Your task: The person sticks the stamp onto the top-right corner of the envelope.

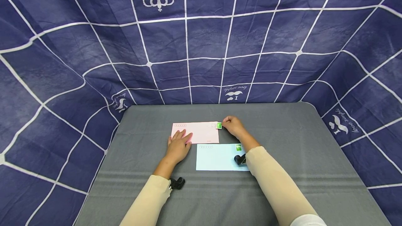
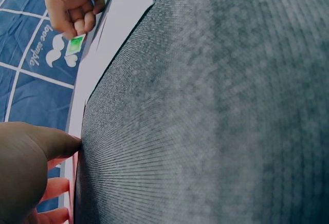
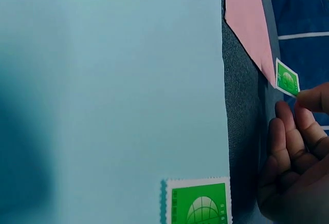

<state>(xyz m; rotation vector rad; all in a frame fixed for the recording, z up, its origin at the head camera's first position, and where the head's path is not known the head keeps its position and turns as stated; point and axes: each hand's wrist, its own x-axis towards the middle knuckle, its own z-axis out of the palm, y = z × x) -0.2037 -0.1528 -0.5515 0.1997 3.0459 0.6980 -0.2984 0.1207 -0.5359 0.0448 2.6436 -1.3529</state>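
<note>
A pink envelope lies flat on the grey table, and my left hand rests on its lower left part with fingers spread. Between thumb and fingertip my right hand pinches a green stamp by its edge, at the upper right corner of the pink envelope. The right wrist view shows this stamp tilted up beside the envelope's corner. Nearer to me lies a light blue envelope with another green stamp at its upper right; my right forearm covers part of its right side.
The grey cloth-covered table is bounded by dark blue curtains with white lines at the back and both sides. A black wrist camera sits on the left wrist, and another camera hangs over the blue envelope.
</note>
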